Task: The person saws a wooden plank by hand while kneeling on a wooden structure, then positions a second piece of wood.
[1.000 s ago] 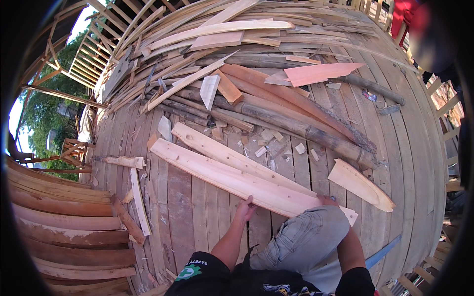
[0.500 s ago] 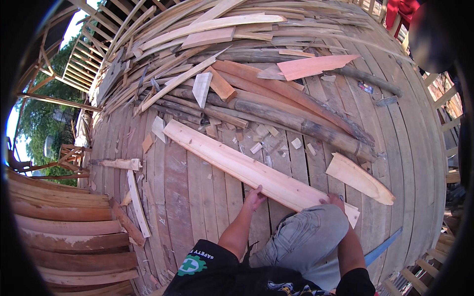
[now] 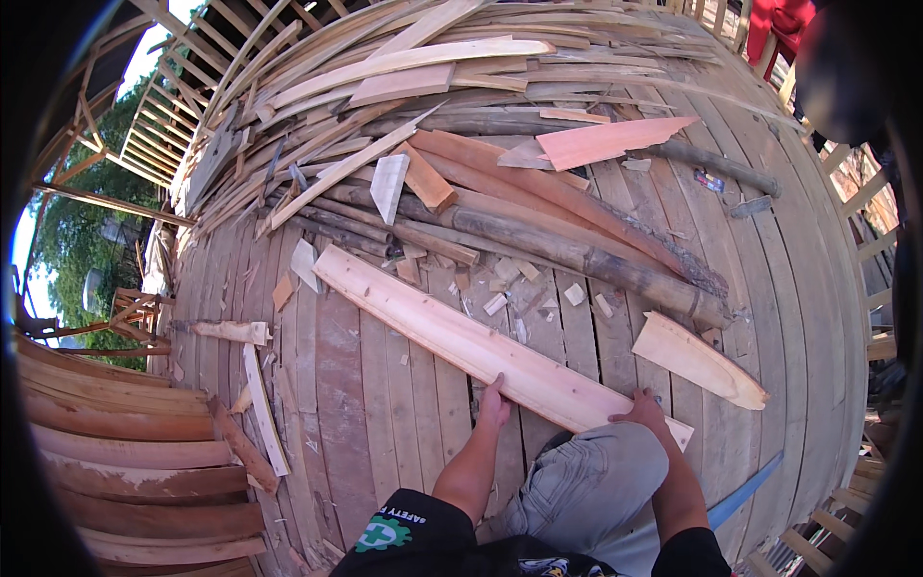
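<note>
Pale wooden plank (image 3: pixel 461 343) | left hand (image 3: pixel 494 404) gripping its near edge, right hand (image 3: pixel 648 412) its right end | off-centre hold may swing it into scraps (image 3: pixel 495 305) toward floor's (image 3: pixel 808 317) far edge

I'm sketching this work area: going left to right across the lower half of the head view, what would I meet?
Stacked boards → narrow pale strip → left hand, at the near edge of the long pale plank → right hand, on the same plank → long blue strip.
</note>
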The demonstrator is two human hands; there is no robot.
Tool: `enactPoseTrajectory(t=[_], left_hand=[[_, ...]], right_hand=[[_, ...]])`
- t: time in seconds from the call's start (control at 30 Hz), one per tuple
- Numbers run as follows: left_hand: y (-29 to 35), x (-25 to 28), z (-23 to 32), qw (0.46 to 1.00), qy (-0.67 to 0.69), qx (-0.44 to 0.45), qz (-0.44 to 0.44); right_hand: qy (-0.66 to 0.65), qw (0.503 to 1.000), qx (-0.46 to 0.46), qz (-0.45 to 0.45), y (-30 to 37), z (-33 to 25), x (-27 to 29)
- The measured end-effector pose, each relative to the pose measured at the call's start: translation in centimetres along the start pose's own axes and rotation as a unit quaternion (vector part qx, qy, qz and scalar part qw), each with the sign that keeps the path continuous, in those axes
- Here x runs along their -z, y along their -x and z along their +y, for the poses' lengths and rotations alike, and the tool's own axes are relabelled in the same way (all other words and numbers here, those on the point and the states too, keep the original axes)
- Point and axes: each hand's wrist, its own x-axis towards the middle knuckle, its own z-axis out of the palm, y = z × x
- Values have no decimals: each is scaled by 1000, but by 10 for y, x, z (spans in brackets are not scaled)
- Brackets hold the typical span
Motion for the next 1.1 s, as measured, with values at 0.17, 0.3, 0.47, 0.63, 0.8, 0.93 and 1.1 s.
enactPoseTrajectory(t=[0.17,0.3,0.47,0.63,0.8,0.93,1.1], left_hand=[[12,-18,1,999,8,-49,1],[19,-32,10,998,-4,-69,-15],[59,-76,46,999,-45,-17,14],[123,-107,95,999,-34,11,15],[256,-149,129,997,-36,40,59],[389,-171,167,994,-12,92,61],[470,-170,181,990,-15,121,70]], right_hand=[[-15,1000,6,6,-3,5,9],[-8,1000,14,18,14,-5,44],[72,988,19,133,72,-35,108],[47,970,49,232,161,-79,208],[45,976,-1,213,297,-108,280],[77,974,19,210,406,-120,326],[101,972,15,212,483,-135,361]])
